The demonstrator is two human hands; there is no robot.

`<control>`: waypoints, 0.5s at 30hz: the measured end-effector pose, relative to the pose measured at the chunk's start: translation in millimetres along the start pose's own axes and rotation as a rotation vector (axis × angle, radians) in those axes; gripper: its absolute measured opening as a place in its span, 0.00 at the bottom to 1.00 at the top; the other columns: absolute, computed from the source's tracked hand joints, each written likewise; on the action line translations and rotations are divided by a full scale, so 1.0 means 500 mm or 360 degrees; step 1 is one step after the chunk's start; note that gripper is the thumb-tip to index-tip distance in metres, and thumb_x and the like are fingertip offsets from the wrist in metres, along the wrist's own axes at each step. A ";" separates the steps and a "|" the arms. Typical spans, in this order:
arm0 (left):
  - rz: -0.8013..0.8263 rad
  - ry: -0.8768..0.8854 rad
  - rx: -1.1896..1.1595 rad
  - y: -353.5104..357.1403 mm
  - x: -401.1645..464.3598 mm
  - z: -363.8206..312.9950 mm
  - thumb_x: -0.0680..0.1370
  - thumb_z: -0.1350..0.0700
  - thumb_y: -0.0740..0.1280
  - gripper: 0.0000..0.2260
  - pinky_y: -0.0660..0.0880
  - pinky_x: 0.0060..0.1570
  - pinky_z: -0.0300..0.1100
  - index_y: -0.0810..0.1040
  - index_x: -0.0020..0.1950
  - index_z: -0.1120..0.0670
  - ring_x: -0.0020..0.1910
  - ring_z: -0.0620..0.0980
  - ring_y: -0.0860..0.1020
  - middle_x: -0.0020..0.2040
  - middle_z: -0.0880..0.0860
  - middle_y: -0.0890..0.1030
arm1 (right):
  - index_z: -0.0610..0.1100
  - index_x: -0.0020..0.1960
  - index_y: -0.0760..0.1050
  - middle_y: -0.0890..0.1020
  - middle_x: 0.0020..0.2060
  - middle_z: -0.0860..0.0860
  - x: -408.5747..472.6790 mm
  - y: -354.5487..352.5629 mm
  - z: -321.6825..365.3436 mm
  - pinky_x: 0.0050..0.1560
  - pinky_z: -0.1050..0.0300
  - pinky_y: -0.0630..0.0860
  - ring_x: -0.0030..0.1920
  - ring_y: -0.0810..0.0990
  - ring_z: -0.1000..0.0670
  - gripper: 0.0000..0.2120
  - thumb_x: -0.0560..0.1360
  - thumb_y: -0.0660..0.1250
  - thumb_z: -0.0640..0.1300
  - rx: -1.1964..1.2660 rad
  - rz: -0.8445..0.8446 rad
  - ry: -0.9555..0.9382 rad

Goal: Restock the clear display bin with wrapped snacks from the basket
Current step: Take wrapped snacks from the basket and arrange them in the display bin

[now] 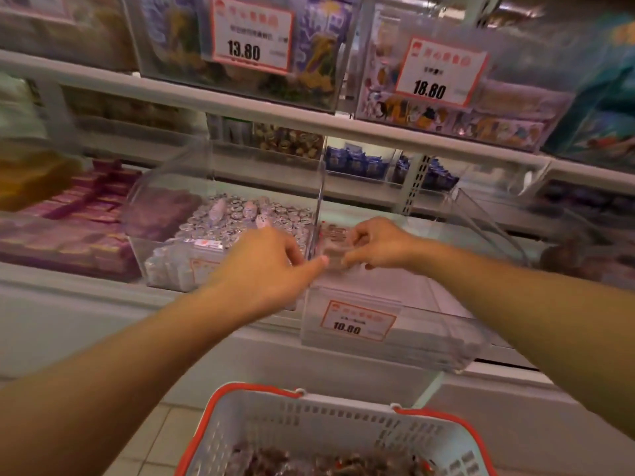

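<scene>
A: Holding a wrapped snack (332,255) over the clear display bin (405,341), is that right?

B: Yes. The right hand (374,243) has its fingers curled round the small, blurred packet, just above the bin's near left part, beside the upright clear divider (318,207). The bin's inside looks mostly bare, with a few packets at its far left corner.

A: And the left hand (264,269)?

B: It reaches in from the left, forefinger stretched toward the packet, the other fingers loosely bent. Whether the fingertip touches the packet, I cannot tell; it holds nothing that I can see.

A: Where is the basket (330,431)?

B: Near, at the bottom edge, white with a red rim, with dark wrapped snacks lying inside.

A: What surrounds the bin?

B: A price tag (357,321) reading 10.80 sits on its front wall. Left of the divider, a neighbouring bin (165,269) is heaped with silvery wrapped pieces. Farther left lie pink boxes (86,201). On the shelf above, two tags read 13.80 (252,32) and 18.80 (439,73), fixed to bins of colourful packets.
</scene>
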State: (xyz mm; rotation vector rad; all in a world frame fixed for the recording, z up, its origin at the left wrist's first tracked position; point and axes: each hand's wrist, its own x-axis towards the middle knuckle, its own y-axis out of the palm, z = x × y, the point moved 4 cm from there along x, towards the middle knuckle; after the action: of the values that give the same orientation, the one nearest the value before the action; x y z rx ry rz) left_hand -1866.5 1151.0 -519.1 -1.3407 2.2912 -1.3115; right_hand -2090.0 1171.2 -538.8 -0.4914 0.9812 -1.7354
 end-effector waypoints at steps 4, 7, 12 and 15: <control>0.0039 0.0085 0.0178 0.028 0.003 -0.003 0.74 0.51 0.67 0.17 0.61 0.25 0.37 0.73 0.27 0.55 0.27 0.46 0.73 0.25 0.51 0.75 | 0.42 0.50 0.82 0.84 0.46 0.45 0.025 0.042 -0.012 0.50 0.47 0.79 0.46 0.81 0.47 0.16 0.65 0.80 0.45 -0.0278 -0.0159 -0.0083; 0.0046 0.0098 0.0190 0.028 0.008 -0.004 0.73 0.52 0.67 0.16 0.61 0.25 0.38 0.73 0.27 0.56 0.29 0.47 0.74 0.26 0.52 0.77 | 0.41 0.56 0.81 0.83 0.53 0.45 0.033 0.044 -0.017 0.54 0.52 0.78 0.52 0.81 0.44 0.24 0.65 0.80 0.51 -0.0472 -0.0196 -0.0133; 0.0068 0.0122 0.0124 0.029 0.008 0.001 0.73 0.53 0.67 0.14 0.66 0.27 0.38 0.75 0.29 0.56 0.31 0.49 0.77 0.29 0.53 0.80 | 0.44 0.75 0.58 0.67 0.67 0.44 0.038 0.049 -0.036 0.62 0.54 0.72 0.64 0.72 0.40 0.51 0.62 0.82 0.54 -0.0317 -0.0155 0.0144; 0.0071 0.0103 0.0053 0.033 0.007 0.004 0.73 0.53 0.66 0.13 0.73 0.31 0.43 0.76 0.30 0.56 0.33 0.51 0.79 0.30 0.53 0.81 | 0.42 0.67 0.69 0.78 0.59 0.45 0.041 0.069 -0.027 0.61 0.47 0.77 0.59 0.77 0.43 0.36 0.66 0.81 0.49 -0.0133 -0.0056 0.0228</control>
State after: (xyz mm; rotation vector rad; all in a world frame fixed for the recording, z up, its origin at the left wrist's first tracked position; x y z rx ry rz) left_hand -1877.5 1150.4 -531.9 -1.2468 2.3162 -1.3921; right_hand -2087.6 1153.2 -576.9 -0.4446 1.1567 -1.7858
